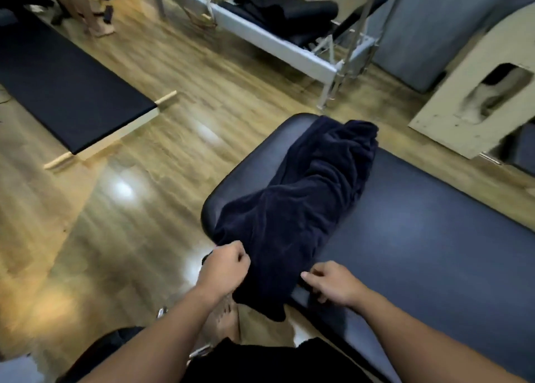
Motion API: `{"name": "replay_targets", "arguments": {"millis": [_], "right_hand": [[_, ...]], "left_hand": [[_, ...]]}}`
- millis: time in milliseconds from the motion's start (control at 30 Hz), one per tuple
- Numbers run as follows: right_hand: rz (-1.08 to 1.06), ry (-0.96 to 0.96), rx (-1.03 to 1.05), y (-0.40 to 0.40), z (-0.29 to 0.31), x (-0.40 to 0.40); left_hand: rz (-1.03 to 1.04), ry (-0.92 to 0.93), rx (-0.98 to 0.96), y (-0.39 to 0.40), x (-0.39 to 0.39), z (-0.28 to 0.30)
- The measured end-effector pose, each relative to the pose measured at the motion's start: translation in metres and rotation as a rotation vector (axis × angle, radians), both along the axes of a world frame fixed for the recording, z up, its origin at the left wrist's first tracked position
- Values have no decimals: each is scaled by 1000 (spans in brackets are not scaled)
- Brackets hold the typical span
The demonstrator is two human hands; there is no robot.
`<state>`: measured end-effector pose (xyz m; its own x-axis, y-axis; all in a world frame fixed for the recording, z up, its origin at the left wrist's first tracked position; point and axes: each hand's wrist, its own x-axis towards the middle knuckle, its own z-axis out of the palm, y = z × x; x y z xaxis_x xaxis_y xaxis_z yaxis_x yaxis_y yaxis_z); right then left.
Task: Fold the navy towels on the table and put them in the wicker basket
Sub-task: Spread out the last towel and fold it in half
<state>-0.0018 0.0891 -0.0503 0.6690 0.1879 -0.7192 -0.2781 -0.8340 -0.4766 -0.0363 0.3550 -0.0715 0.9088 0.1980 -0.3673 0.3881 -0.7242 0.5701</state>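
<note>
From the head view, the navy towel [304, 197] lies bunched on the padded table [434, 238]; the left hand [224, 269] pinches its near edge; the right hand [330, 284] curls onto the other corner, probably to pull it flat for folding; no basket shows.

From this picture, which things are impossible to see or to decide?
- Wicker basket: nowhere in the head view.
- Navy towel: a bunched heap on the padded table, so the towel count is unclear.
- Left hand and right hand: grip partly hidden by cloth.
- Far equipment: blurred.
</note>
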Motion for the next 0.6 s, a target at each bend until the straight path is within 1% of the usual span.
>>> {"name": "replay_targets", "arguments": {"millis": [67, 133, 200, 300, 367, 500, 600], "right_hand": [[-72, -108, -70, 4, 10, 16], [-172, -170, -93, 8, 18, 30], [-222, -233, -115, 12, 27, 46], [-197, -336, -164, 13, 31, 76], [-91, -411, -213, 11, 31, 97], [217, -576, -388, 10, 31, 144], [437, -541, -505, 15, 27, 178]], "left_hand": [[-77, -75, 4, 0, 27, 12], [-161, -83, 37, -4, 51, 21], [-198, -18, 86, -12, 71, 26], [-211, 195, 108, -25, 97, 28], [-223, 301, 150, -31, 109, 24], [-270, 320, 333, -45, 117, 17], [-254, 358, 383, -53, 123, 15]]}}
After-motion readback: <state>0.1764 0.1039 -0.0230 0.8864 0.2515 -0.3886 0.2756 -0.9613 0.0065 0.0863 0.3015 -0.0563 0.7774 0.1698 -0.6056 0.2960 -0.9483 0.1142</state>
